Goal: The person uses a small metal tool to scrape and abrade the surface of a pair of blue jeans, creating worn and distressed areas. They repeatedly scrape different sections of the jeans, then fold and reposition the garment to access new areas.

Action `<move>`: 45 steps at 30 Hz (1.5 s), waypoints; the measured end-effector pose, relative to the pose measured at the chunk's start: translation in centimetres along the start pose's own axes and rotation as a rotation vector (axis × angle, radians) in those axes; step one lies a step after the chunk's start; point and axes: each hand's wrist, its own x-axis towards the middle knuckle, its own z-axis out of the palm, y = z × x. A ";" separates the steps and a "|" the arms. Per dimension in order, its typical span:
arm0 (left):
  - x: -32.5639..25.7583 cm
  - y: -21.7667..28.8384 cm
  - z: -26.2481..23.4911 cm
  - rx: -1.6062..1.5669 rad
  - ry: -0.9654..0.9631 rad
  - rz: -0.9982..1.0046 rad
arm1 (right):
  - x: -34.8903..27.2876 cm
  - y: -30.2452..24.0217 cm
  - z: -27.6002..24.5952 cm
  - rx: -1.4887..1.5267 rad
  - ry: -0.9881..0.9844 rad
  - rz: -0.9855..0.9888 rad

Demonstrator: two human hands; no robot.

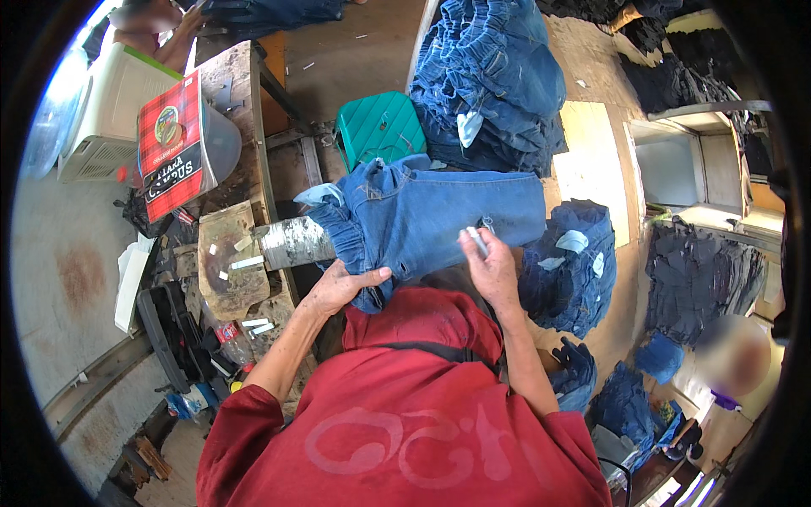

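Observation:
A pair of blue jeans (pixel 448 211) with a gathered elastic waist is pulled over a pale, scuffed cylindrical arm (pixel 296 242), which sticks out from the wooden bench. At the near edge of the waistband, my left hand (pixel 336 290) grips the denim, thumb on top and the other fingers partly hidden. My right hand (pixel 492 269) is closed around a small whitish stick (pixel 478 242), held over the leg of the jeans. Beside it on the cloth is a small frayed, dark spot (pixel 486 223). Several white sticks (pixel 247 263) lie on the wooden bench block (pixel 221 283).
Behind the jeans are a green plastic stool (pixel 380 128) and a tall pile of jeans (pixel 490 76). To my right stands a rolled denim bundle (pixel 568 266); dark garments (pixel 701 275) lie farther right. A red plaid packet (pixel 171 139) stands on the left bench. Other people are nearby.

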 end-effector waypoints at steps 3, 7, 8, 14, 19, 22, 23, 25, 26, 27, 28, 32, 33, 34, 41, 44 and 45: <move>0.4 -0.9 0.4 -0.286 -0.077 -0.101 | -1.0 -0.4 1.8 0.066 -0.156 0.039; 0.4 -2.3 0.1 -0.277 -0.143 -0.153 | -2.4 -1.4 3.3 -0.123 -0.376 0.161; 0.4 -2.6 0.2 -0.199 -0.140 -0.095 | -2.6 -1.7 3.5 -0.173 -0.407 0.202; -0.1 -3.8 0.5 -0.051 -0.005 -0.004 | -4.6 -2.9 3.8 0.110 -0.295 0.047; -0.3 -4.0 0.8 0.061 0.090 0.089 | -5.2 -2.0 4.8 0.088 -0.385 0.133; -0.2 -4.1 0.9 0.165 0.111 0.049 | -5.6 -1.3 5.5 0.212 -0.367 0.170; -0.2 -4.1 1.0 0.122 0.084 0.087 | -5.7 -1.1 5.8 0.266 -0.350 0.199; -0.2 -4.3 1.0 0.101 0.077 0.127 | -5.8 -0.8 6.1 0.378 -0.350 0.192; -0.1 -4.5 0.9 0.097 0.075 0.119 | -5.8 -0.7 6.1 0.433 -0.346 0.200; 0.0 -4.6 0.7 0.104 0.067 0.113 | -5.8 -0.5 6.0 0.514 -0.328 0.259; 0.0 -4.8 0.6 0.112 0.051 0.131 | -5.8 -0.4 5.8 0.594 -0.310 0.319; 0.3 -5.1 -0.3 0.026 -0.001 0.064 | -5.7 0.3 4.9 0.766 -0.266 0.545; 0.3 -5.0 -0.4 0.102 0.031 0.036 | -5.7 0.3 4.9 0.728 -0.342 0.436; 0.2 -4.9 -0.5 0.202 0.084 -0.032 | -5.7 0.4 5.1 0.641 -0.354 0.374; 0.0 -4.2 0.6 0.169 -0.011 0.149 | -5.7 0.7 6.6 0.574 -0.429 0.230; 0.3 -4.7 0.5 0.143 -0.023 0.141 | -5.9 1.3 6.3 0.769 -0.477 0.491; 0.4 -5.0 0.2 0.141 -0.037 0.124 | -5.8 1.5 6.1 0.821 -0.497 0.522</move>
